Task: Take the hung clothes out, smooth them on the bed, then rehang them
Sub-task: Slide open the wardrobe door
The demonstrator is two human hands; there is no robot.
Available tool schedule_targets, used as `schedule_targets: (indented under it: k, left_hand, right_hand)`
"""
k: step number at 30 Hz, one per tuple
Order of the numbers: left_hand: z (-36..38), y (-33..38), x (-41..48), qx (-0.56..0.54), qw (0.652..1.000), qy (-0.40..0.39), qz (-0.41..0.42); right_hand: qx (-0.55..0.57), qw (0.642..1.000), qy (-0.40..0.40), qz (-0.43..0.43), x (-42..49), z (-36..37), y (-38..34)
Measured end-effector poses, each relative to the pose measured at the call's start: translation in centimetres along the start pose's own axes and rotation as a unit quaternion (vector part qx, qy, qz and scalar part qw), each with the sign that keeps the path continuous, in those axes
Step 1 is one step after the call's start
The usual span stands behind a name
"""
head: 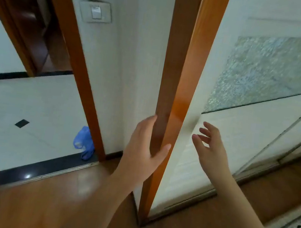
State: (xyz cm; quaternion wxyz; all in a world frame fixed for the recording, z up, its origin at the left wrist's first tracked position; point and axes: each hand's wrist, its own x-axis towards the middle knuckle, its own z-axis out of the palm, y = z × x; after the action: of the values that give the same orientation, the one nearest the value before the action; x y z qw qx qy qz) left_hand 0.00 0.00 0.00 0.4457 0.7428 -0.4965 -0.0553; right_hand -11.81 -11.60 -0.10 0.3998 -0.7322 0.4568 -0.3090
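- Wardrobe post (172, 78): L hand (141, 147) grips it, thumb in front, fingers behind.
- R hand (210, 147): fingers spread, holding nothing, just beside white sliding door (249, 131).
- Blue bag (83, 143) on floor.

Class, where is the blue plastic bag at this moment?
In the head view, the blue plastic bag lies on the tiled floor, lower left, at the foot of the wooden door frame, left of the left hand.

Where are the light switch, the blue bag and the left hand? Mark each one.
light switch (96, 12): head view, on its white rocker.
blue bag (84, 141): head view, on its crumpled middle.
left hand (145, 142): head view, on its back, gripping the wooden door edge (173, 78).
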Motion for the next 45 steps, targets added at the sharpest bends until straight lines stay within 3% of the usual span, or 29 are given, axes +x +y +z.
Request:
schedule_targets:
  k: [10,18,26,30,32,34,36,40,45]
  left_hand:
    - [2.8,-0.1,4.7,-0.042,0.988,0.118,0.086]
    - [3.4,-0.1,4.8,-0.040,0.984,0.148,0.088]
    - [2.8,-0.9,5.0,-0.007,0.984,0.148,0.104]
    - [4.0,1.6,4.0,0.040,0.944,0.274,0.181]
    - [5.2,2.9,3.5,0.030,0.923,0.293,0.249]
    - [6.4,3.6,3.2,0.024,0.911,0.282,0.299]
    - [8.2,3.9,3.7,0.016,0.928,0.226,0.297]
    - [12.6,5.0,7.4,-0.069,0.984,0.093,0.139]
    - [16.8,7.7,14.4,-0.155,0.986,-0.015,0.064]
  right_hand:
    - [-0.021,0.999,0.021,-0.037,2.4,2.8,0.4]
    - [-0.029,0.998,0.047,-0.035,3.2,2.6,0.2]
    - [-0.039,0.990,0.132,-0.017,4.8,2.0,0.9]
    - [-0.048,0.991,0.128,-0.003,6.1,-0.8,1.8]
    - [-0.054,0.991,0.122,0.008,6.8,-2.5,2.0]
    - [-0.074,0.990,0.118,0.020,7.6,-4.4,1.9]
    - [-0.081,0.987,0.138,0.012,8.4,-6.4,1.1]
    - [-0.058,0.978,0.195,-0.043,10.6,-9.4,-2.4]
    - [-0.110,0.962,0.246,-0.035,14.6,-10.3,-5.4]
